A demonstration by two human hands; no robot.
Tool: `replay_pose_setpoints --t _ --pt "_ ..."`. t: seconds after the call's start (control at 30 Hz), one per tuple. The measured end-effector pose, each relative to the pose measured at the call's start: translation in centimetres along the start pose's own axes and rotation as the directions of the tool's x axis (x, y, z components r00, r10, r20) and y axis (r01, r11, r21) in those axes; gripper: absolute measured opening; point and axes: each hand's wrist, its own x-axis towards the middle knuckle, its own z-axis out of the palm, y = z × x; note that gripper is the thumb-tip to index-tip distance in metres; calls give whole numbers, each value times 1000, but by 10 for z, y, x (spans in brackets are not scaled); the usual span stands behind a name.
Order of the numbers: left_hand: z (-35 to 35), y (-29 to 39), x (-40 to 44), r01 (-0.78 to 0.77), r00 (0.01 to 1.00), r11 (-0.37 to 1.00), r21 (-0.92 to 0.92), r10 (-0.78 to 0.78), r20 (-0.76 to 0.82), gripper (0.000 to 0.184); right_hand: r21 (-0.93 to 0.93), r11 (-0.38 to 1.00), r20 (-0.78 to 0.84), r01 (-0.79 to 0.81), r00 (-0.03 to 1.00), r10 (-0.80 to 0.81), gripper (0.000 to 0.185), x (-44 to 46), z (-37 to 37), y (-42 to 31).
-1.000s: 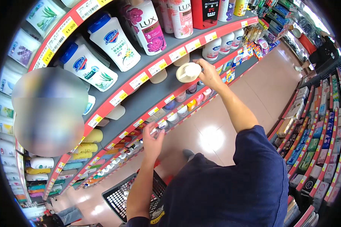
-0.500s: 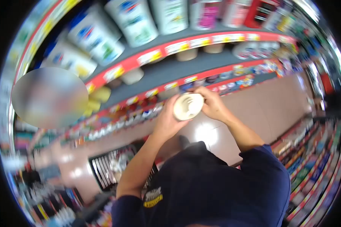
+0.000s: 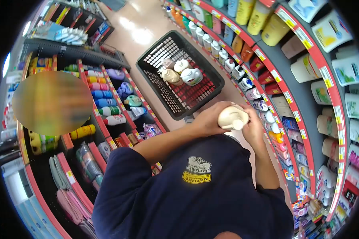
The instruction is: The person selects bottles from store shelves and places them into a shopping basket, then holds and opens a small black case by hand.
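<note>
A cream-coloured pump bottle [image 3: 232, 116], seen from above, is held between both hands in front of my chest. My left hand [image 3: 213, 118] wraps round its left side. On the right side, my right hand [image 3: 254, 126] has its fingers closed against the bottle near the top. Beyond them stands a black shopping basket [image 3: 147, 65] with several bottles in it, among them a cream pump bottle [image 3: 171, 77] and a white bottle [image 3: 192, 77].
Curved shelves with red price rails [image 3: 285, 89] hold shampoo and wash bottles on the right. Shelves on the left carry coloured bottles [image 3: 102, 94] and folded cloths [image 3: 70, 205]. Tiled floor [image 3: 137, 24] shows behind the basket.
The view has swung round toward the basket. The bottle, first held by my right hand at the shelf, is now in both hands before my chest, away from the shelf.
</note>
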Motion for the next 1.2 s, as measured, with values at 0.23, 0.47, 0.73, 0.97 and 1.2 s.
replay_pose_setpoints --t 0.23,0.47,0.73,0.97,1.2 --pt "-51 -46 -51 130 949 991 -26 -132 -287 85 -69 985 224 160 964 -140 15 55 89 -11" --pt "-82 -103 -70 107 907 993 38 -82 -414 89 -22 994 320 103 943 -91 21 81 155 1" --pt "-89 -165 -50 152 930 986 64 -121 -346 73 -134 990 309 44 951 -1 33 90 191 63" --pt "-52 -244 5 303 902 953 -9 -290 -319 71 -338 922 178 -189 949 260 33 7 110 61" --pt "-17 -292 50 320 882 947 -25 -307 -356 65 -355 273 212 -894 208 955 44 -196 34 114"
